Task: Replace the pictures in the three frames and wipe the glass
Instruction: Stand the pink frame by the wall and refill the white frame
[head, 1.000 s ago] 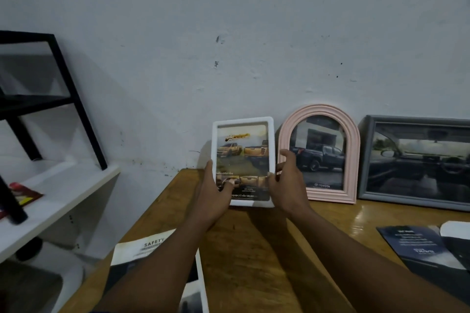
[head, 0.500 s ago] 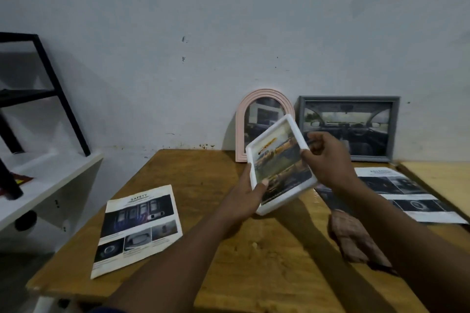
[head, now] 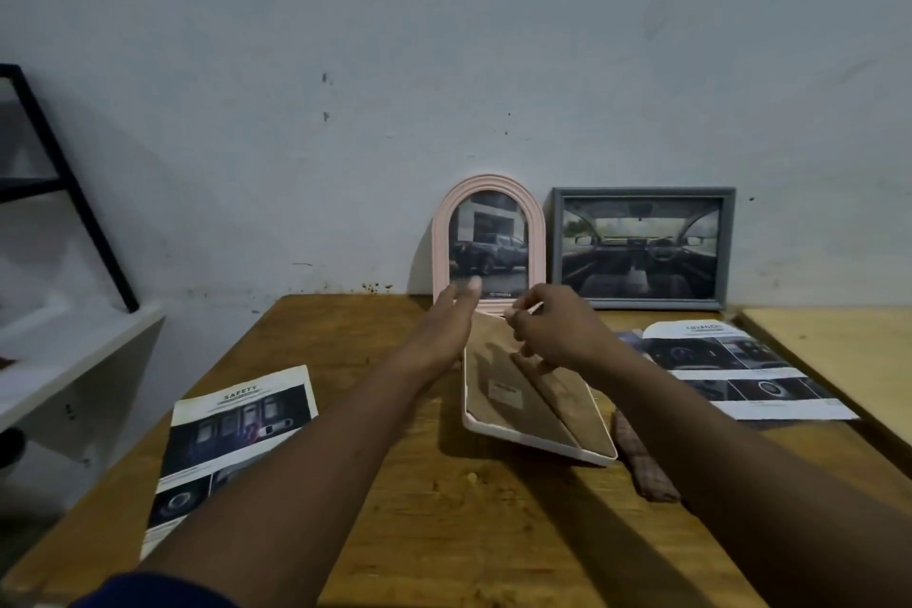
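Observation:
The white picture frame (head: 538,410) is turned face down, its brown backing board up, and is held tilted just above the wooden table (head: 493,533). My left hand (head: 446,326) lies with straight fingers along the frame's upper left edge. My right hand (head: 557,331) pinches something small at the frame's top edge with curled fingers. A pink arched frame (head: 440,237) with a pickup-truck picture and a grey frame (head: 555,247) with a car-interior picture lean on the wall behind.
A printed sheet headed SAFETY (head: 232,439) lies at the table's left. Another printed sheet (head: 730,370) lies at the right. A brownish checked cloth (head: 641,464) sits under my right forearm. A white shelf (head: 74,351) with a black rack (head: 74,193) stands left; a lighter table (head: 839,351) adjoins right.
I took the white frame from its place against the wall, pulled it toward me and flipped it over, so its backing now faces up. My right hand has moved to its top edge.

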A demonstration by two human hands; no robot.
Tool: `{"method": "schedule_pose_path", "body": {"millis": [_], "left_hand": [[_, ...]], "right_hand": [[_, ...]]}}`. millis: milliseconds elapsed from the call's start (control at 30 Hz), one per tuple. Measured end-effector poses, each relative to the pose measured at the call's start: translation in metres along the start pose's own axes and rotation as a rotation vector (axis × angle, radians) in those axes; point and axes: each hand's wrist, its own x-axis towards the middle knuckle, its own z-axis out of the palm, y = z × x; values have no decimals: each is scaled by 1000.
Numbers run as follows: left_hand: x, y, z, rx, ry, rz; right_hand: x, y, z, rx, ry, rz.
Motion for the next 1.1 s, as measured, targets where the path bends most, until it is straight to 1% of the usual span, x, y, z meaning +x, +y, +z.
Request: {"method": "schedule_pose_path", "body": {"millis": [67,167,267,300,400,433,567,700,800,900,967,1100], "left_hand": [[-2,-27,-5,31,-7,-39],[2,-67,-5,31,-22,-80],[-9,-67,-1,61,-7,-74],[-11,-65,2,121,-12,-62],[-9,-66,6,474,36,22],[-6,-68,8,536,43,38],[-1,-80,14,657,-5,78],[1,-84,17,737,33,127],[3,-83,16,782,6,166],[4,-82,17,767,-17,116],[5,-80,17,748,-11,63],[9,-81,18,729,0,30]], "right_hand": [[9,25,13,-126,53,20],[9,61,26,-288,60,57],[8,87,36,-453,58,18],[9,90,37,-488,43,7],[19,93,42,-512,30,-2],[24,93,41,-529,33,0],[37,93,36,-631,10,-41],[44,94,42,-624,51,-33],[51,97,47,-651,61,-23],[62,94,45,-636,34,52],[70,94,45,-560,20,106],[80,97,47,-452,108,141]]}}
